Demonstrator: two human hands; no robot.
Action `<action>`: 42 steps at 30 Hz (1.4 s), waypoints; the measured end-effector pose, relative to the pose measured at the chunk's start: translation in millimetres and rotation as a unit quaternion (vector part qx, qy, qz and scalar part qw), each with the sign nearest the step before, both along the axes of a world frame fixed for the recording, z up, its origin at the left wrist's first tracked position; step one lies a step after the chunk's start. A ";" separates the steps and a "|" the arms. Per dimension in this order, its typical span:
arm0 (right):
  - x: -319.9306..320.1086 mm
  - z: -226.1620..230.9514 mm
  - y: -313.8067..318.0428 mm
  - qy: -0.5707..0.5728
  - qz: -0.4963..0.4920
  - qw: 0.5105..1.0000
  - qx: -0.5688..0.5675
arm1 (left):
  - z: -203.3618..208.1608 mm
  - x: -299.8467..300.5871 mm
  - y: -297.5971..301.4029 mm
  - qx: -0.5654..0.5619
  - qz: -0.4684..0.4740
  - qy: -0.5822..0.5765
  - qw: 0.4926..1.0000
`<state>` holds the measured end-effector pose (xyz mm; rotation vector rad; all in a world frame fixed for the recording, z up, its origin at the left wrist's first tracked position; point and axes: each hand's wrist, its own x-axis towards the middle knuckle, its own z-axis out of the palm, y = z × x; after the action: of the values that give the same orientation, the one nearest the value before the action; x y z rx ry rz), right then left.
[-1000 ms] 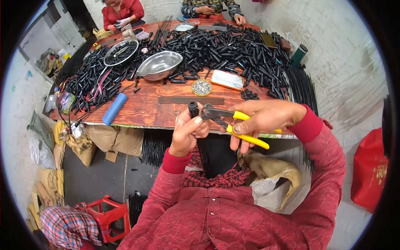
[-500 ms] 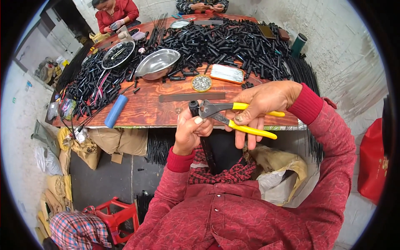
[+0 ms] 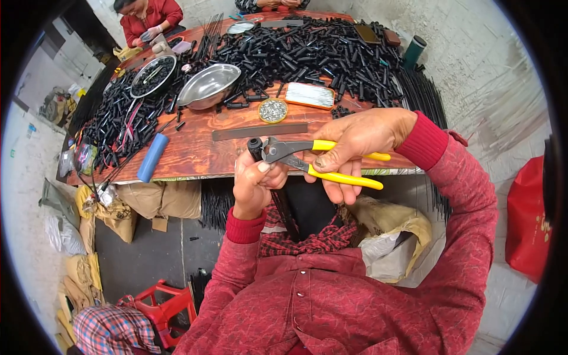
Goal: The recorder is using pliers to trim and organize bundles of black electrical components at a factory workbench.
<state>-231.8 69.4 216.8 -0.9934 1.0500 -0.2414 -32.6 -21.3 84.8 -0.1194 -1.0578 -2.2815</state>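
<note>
My left hand point(image 3: 253, 184) is closed around a black tube point(image 3: 255, 146), its round capped top sticking up above the thumb. The rest of the tube seems to run down toward my lap, partly hidden by the hand. In my right hand point(image 3: 355, 148) are end-cutting pliers point(image 3: 346, 178) with yellow handles and dark metal jaws. The handles stand apart in my grip, thumb between them and fingers beneath. The jaws are at the right side of the tube's top, beside my left thumb; whether they bite on something small cannot be made out.
On the wooden table point(image 3: 195, 152) lie a flat metal strip point(image 3: 260, 131), a yellow tub of small metal parts point(image 3: 273, 110), an orange tray of thin pins point(image 3: 309, 95), a steel bowl point(image 3: 210, 86) and a blue roll point(image 3: 152, 157). Black tubes point(image 3: 319, 53) heap behind. Two people sit opposite.
The whole view has shifted, so the table and my hands appear slightly farther left. The plier handles look a little closer together. Both hands keep their grips.
</note>
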 end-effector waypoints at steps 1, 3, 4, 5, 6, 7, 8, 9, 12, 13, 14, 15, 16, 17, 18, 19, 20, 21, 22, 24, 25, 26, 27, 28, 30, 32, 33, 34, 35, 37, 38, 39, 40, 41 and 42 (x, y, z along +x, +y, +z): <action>1.7 -1.4 1.2 -0.011 -0.014 1.000 0.001 | 0.7 0.4 0.4 0.005 0.004 -0.004 1.000; 5.0 -3.9 1.8 -0.022 -0.026 0.999 0.003 | 0.9 2.7 -0.2 0.009 0.011 -0.008 1.000; 5.6 -5.2 2.4 -0.025 -0.029 0.999 -0.006 | 0.8 3.0 -0.2 0.015 0.008 -0.004 1.000; 6.7 -6.7 2.7 -0.028 -0.032 0.999 -0.014 | 0.7 3.3 -0.4 0.020 0.006 0.000 1.000; 8.6 -8.4 3.3 -0.029 -0.030 0.999 -0.014 | 0.3 3.7 -1.0 0.020 0.007 0.000 1.000; 10.4 -10.3 4.3 -0.028 -0.040 0.998 -0.025 | -0.1 3.4 -1.9 0.022 0.004 0.003 1.000; 12.0 -12.4 5.0 -0.028 -0.050 0.998 -0.037 | -0.2 3.1 -2.6 0.023 0.000 0.006 1.000; 12.7 -15.3 5.6 -0.028 -0.048 0.998 -0.037 | 0.6 2.8 -3.0 0.023 0.002 0.006 1.000; 15.6 -27.6 6.9 -0.044 -0.077 0.994 -0.057 | 1.5 5.3 -3.4 0.019 0.012 -0.010 1.000; 16.4 -30.3 7.3 -0.044 -0.075 0.995 -0.057 | 1.0 5.7 -3.8 0.023 0.010 -0.008 1.000; 17.5 -32.7 7.7 -0.048 -0.078 0.994 -0.062 | 0.5 6.2 -4.2 0.026 0.009 -0.006 1.000; 19.1 -35.2 8.2 -0.052 -0.080 0.993 -0.068 | -0.8 6.6 -4.9 0.027 0.012 -0.005 1.000; 21.2 -39.2 8.9 -0.064 -0.090 0.991 -0.079 | -3.0 6.5 -6.0 0.028 0.008 -0.003 1.000; 23.8 -42.7 9.5 -0.063 -0.086 0.991 -0.079 | -3.9 6.8 -6.6 0.030 0.005 0.000 1.000; 26.6 -46.1 10.0 -0.077 -0.099 0.989 -0.084 | -3.6 7.5 -6.3 0.030 0.008 0.000 1.000; 29.3 -50.6 10.6 -0.091 -0.113 0.986 -0.088 | -2.4 8.2 -5.3 0.038 0.019 -0.009 0.999; 32.0 -58.2 10.3 -0.127 -0.117 0.980 -0.096 | -1.8 8.6 -4.8 0.046 0.030 -0.018 0.998; 34.5 -62.1 10.5 -0.127 -0.114 0.981 -0.096 | -2.1 8.7 -4.8 0.046 0.033 -0.018 0.998; 37.4 -64.9 11.0 -0.137 -0.125 0.978 -0.100 | -2.4 9.2 -4.7 0.041 0.045 -0.020 0.998; 44.1 -69.4 12.5 -0.162 -0.145 0.970 -0.108 | -2.6 10.6 -4.2 0.036 0.059 -0.023 0.997; 44.9 -70.1 12.9 -0.162 -0.142 0.971 -0.107 | -2.6 11.4 -3.9 0.036 0.062 -0.031 0.997; 45.1 -70.5 13.4 -0.155 -0.141 0.971 -0.115 | -2.6 11.7 -3.8 0.037 0.065 -0.038 0.996; 44.4 -70.5 13.6 -0.149 -0.141 0.971 -0.122 | -2.6 10.9 -4.3 0.037 0.066 -0.037 0.996; 43.1 -68.0 13.3 -0.149 -0.138 0.971 -0.122 | -2.8 10.9 -5.3 0.035 0.059 -0.032 0.997; 37.3 -56.9 13.6 -0.103 -0.130 0.983 -0.082 | -3.2 10.8 -5.5 0.034 0.054 -0.025 0.998; 27.8 -46.8 13.5 -0.104 -0.112 0.986 -0.072 | -2.1 8.0 -3.5 0.030 0.024 -0.006 0.999; 23.6 -41.4 13.2 -0.106 -0.096 0.988 -0.062 | -0.9 7.0 -2.7 0.030 0.024 -0.003 0.999; 20.6 -36.7 12.2 -0.083 -0.083 0.992 -0.055 | 0.0 6.2 -2.2 0.023 0.018 -0.004 1.000; 17.9 -32.8 12.5 -0.080 -0.082 0.992 -0.055 | 1.2 5.4 -1.4 0.016 0.012 -0.004 1.000; 13.3 -26.0 14.1 -0.035 -0.079 0.994 -0.064 | 6.5 3.1 3.1 0.024 0.020 -0.009 0.999; 11.5 -23.7 14.9 -0.031 -0.074 0.995 -0.064 | 8.1 2.8 4.9 0.032 0.028 -0.017 0.999; 11.6 -23.2 16.0 -0.029 -0.073 0.995 -0.063 | 6.9 3.7 5.0 0.033 0.029 -0.014 0.999; 11.3 -22.7 17.9 -0.014 -0.075 0.993 -0.093 | 4.7 3.5 3.3 0.021 0.019 -0.009 1.000; 11.9 -21.9 20.4 0.000 -0.076 0.990 -0.123 | 3.3 3.2 1.7 0.010 0.010 -0.004 1.000; 16.9 -19.3 23.2 0.010 -0.105 0.984 -0.143 | 3.0 2.9 0.1 0.011 0.011 0.001 1.000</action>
<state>-214.9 92.6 197.5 -1.1420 1.1602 -0.5695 -29.7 -21.2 87.7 -0.0996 -1.0281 -2.2719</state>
